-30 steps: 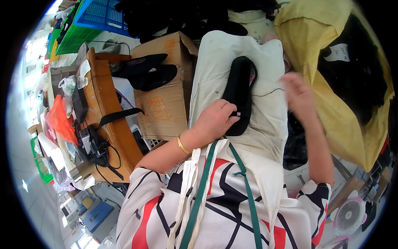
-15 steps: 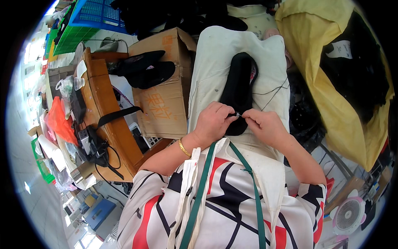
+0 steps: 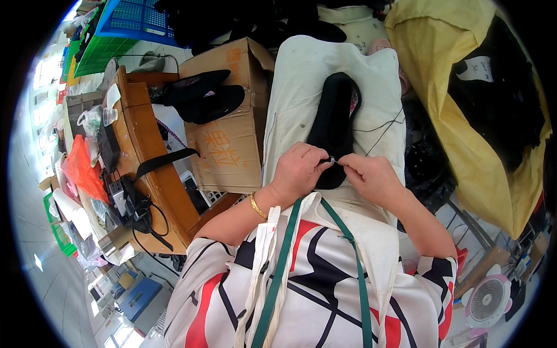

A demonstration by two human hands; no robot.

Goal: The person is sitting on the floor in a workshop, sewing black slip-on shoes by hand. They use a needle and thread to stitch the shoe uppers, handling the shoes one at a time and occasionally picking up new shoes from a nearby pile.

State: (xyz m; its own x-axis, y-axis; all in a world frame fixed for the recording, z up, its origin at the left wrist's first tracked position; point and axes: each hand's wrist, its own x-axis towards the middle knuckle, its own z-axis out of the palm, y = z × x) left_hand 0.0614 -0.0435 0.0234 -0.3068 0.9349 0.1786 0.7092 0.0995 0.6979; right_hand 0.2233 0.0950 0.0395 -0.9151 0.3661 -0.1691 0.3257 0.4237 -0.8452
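Looking down over my lap: black shoe upper [image 3: 335, 124] lies lengthwise on cream cloth-covered lap board [image 3: 301, 87], heel end nearest me. Left hand [image 3: 297, 172] closed, pinching upper's near edge. Right hand [image 3: 371, 177] closed, fingertips pinching something small against same spot; thin dark thread [image 3: 380, 130] trails right. My judgement: keep thread taut, pinch close to edge, steady upper with left hand.

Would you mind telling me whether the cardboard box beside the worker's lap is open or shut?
Open. The cardboard box has its top flaps standing apart, and two black shoe pieces lie across the opening. What is inside cannot be seen.
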